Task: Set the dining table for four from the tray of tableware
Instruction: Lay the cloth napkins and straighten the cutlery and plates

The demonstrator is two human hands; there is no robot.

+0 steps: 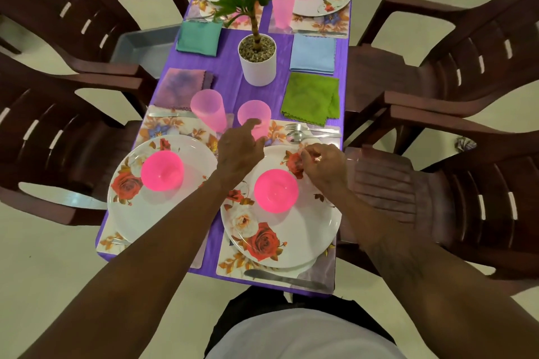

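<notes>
Closest in, a knife (pixel 287 280) lies on the near floral placemat (pixel 233 268), just below the near right plate (pixel 291 245), with a pink bowl (pixel 275 191) sitting in that plate; it reads as a finished cover. Its twin, the near left plate (pixel 137 213), carries a second pink bowl (pixel 162 170). Now the hands! The right hand (pixel 323 166) hangs at the right plate's far rim, fingertips (pixel 303 152) bunched together; whether they pinch the rim or just hover, I can't tell. The left hand (pixel 239 151) reaches beyond, its fingers (pixel 253 123) half-spread against the near side of a pink tumbler (pixel 254 114), not wrapped round it, probably nudging it into line. A second tumbler (pixel 208 109) stands just left, and a fork and spoon (pixel 306 131) lie just right. Further on, the green napkin (pixel 310 99) and purple napkin (pixel 182 87) flank a potted plant (pixel 257 63) at the centre of the table (pixel 227 73). Then come the blue napkin (pixel 313 54) and teal napkin (pixel 198 38), and two more covers at the far end. The grey tray (pixel 140 44) rests on a chair off the left edge. The setting looks nearly complete.
</notes>
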